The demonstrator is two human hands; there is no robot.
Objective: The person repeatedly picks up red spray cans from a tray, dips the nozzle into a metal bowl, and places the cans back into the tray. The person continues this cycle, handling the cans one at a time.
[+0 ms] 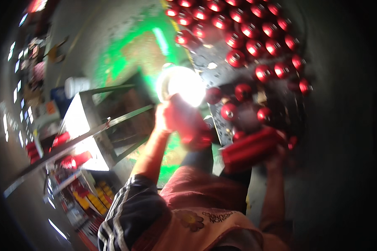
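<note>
Head view: holds a motion-blurred red cylinder point(193, 131) in the left hand point(166, 118), with fingers curled round its far end. Cannot resolve individual fingertips because of blur. Shows a bright white glare point(184, 85) just beyond the left hand; cannot identify any object beneath it.

Holds a second red cylinder point(252, 151) in the right hand point(278, 152), closed about its right end, with the body tilted and extending to the left. Cannot confirm contact with the dark scuffed surface point(212, 55) beyond.

On that surface, far and to the right, displays many upright red metal cylinders point(235, 58) with silvery necks, densely grouped at the far end and more scattered at the near end.

To the left, includes an angular metal frame point(86, 136), with a white bucket point(76, 86) beyond it. Between frame and surface, reveals a green floor patch point(113, 67). At near left, includes yellow bins point(97, 200).
</note>
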